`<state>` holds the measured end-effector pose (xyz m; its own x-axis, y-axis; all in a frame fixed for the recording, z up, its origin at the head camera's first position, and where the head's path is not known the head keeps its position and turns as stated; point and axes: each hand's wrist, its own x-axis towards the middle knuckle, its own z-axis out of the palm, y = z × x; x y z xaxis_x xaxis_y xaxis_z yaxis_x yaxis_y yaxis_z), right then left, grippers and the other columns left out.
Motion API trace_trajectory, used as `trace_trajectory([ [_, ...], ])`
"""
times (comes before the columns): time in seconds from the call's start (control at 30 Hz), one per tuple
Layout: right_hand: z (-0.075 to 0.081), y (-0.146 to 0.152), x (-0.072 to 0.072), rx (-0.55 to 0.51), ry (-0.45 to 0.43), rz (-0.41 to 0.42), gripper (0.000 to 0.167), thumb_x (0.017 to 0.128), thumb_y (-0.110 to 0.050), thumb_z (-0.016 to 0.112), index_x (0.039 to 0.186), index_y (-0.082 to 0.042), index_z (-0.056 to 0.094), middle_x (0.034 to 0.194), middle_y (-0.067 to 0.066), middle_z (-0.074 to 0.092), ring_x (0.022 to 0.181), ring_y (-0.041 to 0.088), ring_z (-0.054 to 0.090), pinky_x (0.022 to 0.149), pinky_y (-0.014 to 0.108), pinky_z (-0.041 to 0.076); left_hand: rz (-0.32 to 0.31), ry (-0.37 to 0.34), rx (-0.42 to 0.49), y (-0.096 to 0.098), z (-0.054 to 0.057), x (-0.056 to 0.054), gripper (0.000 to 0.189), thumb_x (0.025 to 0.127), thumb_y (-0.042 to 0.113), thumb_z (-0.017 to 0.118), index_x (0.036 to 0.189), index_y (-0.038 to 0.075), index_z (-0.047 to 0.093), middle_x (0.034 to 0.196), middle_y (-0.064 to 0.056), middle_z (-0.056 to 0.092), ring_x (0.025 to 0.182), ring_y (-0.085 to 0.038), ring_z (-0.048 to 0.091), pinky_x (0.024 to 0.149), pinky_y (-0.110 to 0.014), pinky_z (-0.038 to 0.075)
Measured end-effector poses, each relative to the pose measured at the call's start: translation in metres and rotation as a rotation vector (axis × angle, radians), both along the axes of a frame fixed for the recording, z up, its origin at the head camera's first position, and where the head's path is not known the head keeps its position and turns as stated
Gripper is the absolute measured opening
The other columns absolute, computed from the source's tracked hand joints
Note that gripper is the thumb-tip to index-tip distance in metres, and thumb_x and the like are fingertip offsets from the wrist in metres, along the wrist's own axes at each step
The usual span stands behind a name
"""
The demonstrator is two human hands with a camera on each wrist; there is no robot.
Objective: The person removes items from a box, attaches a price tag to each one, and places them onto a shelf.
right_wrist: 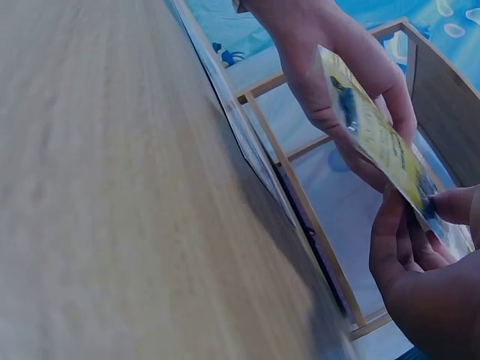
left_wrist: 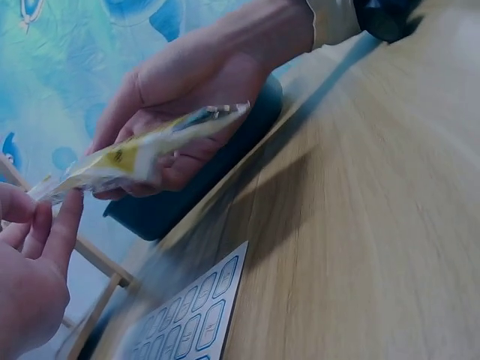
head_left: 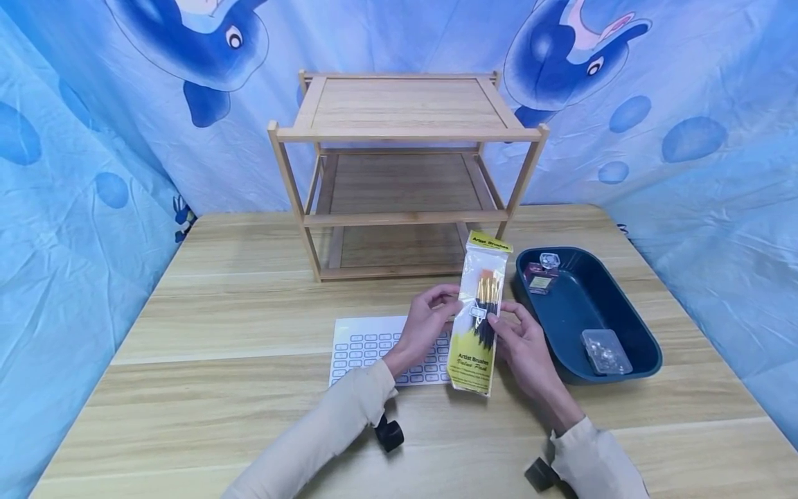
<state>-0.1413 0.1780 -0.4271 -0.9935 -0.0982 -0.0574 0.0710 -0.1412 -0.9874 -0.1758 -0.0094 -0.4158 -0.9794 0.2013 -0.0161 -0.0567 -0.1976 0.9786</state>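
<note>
A flat clear packet of artist brushes [head_left: 479,312], with yellow ends and dark-handled brushes inside, is held above the table between both hands. At its left edge, my left hand [head_left: 427,322] pinches it with thumb and fingers. My right hand [head_left: 526,346] grips the opposite side, its thumb on the front and its fingers behind, as the right wrist view also shows. Below the packet lies a white sheet [head_left: 368,350] printed with rows of blue-outlined boxes, partly hidden by the left arm and the packet.
A three-tier wooden rack [head_left: 408,218] stands at the back of the table [head_left: 218,388]. To the right sits a dark blue basin [head_left: 580,298], holding a clear case [head_left: 606,351], a small reddish packet [head_left: 539,277] and a small clear item [head_left: 549,260].
</note>
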Motion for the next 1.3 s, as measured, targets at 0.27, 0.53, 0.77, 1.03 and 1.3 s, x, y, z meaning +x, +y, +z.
trace_trajectory([
  [0.27,0.005,0.001,0.002,-0.008,0.049,-0.002,0.026,0.109,-0.016,0.056,0.129,-0.008,0.043,0.113,0.0,0.075,0.098,0.015,0.07,0.081,0.03,0.059,-0.048,0.056,-0.042,-0.007,0.008,0.003,0.033,0.099,0.007,0.064,0.13,-0.004,0.061,0.107,-0.013,0.063,0.096,-0.02,0.065,0.084,-0.039,0.061],
  [0.53,0.011,-0.001,0.005,-0.029,0.076,-0.055,0.03,0.108,-0.014,0.057,0.131,-0.003,0.042,0.112,-0.003,0.075,0.098,0.013,0.069,0.082,0.027,0.058,-0.047,0.2,-0.077,-0.022,0.018,0.008,0.028,0.104,0.008,0.061,0.127,-0.007,0.061,0.111,-0.02,0.064,0.103,-0.035,0.067,0.089,-0.041,0.059],
  [0.77,0.012,0.002,0.006,-0.043,0.098,-0.085,0.029,0.108,-0.01,0.056,0.132,-0.002,0.042,0.112,-0.005,0.075,0.099,0.012,0.07,0.083,0.027,0.058,0.122,0.462,-0.219,-0.061,0.033,0.0,0.02,0.102,0.004,0.063,0.12,-0.004,0.066,0.108,-0.022,0.068,0.094,-0.031,0.068,0.084,-0.034,0.06],
  [1.03,0.014,0.003,0.008,-0.062,0.106,-0.087,0.029,0.108,-0.011,0.056,0.132,-0.003,0.043,0.112,-0.004,0.075,0.098,0.013,0.071,0.082,0.029,0.059,0.445,0.702,-0.313,-0.121,0.056,-0.012,0.018,0.097,-0.001,0.067,0.115,-0.006,0.067,0.098,-0.016,0.068,0.087,-0.019,0.064,0.076,-0.026,0.056],
  [1.3,0.014,0.005,0.01,-0.087,0.138,-0.084,0.026,0.108,-0.009,0.056,0.13,-0.004,0.043,0.112,-0.002,0.076,0.095,0.013,0.072,0.08,0.029,0.06,0.828,0.76,-0.345,-0.171,0.057,-0.037,0.029,0.094,0.0,0.071,0.119,-0.01,0.061,0.115,-0.01,0.059,0.103,-0.019,0.057,0.092,-0.032,0.049],
])
